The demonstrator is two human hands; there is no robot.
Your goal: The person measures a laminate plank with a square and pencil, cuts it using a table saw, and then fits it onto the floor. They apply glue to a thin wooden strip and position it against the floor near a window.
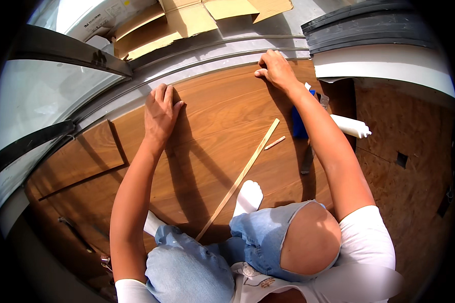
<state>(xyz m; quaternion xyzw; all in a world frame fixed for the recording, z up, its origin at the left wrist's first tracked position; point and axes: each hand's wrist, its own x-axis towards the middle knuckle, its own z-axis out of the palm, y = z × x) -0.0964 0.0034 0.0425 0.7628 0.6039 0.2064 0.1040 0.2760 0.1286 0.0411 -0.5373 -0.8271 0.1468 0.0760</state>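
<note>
Brown wood-grain floorboards spread out below me, and the farthest floorboard (217,83) lies along a metal door track. My left hand (161,113) is at its far edge on the left, fingers curled at the rim and thumb on the near side. Farther right along that same edge, my right hand (277,69) has its fingers bent over the rim, thumb toward me. The fingertips' exact contact is partly hidden. Between my arms a thin pale wood strip (240,179) lies slantwise, with a short pencil-like stick (274,143) beside its upper end.
A loose board (81,161) lies at the left. Right of my forearm are a blue object (299,123) and a white tube (351,126). A hammer-like tool (76,235) is at lower left. Flattened cardboard (187,22) sits beyond the door track (222,50); dark frame profiles (369,33) stand far right.
</note>
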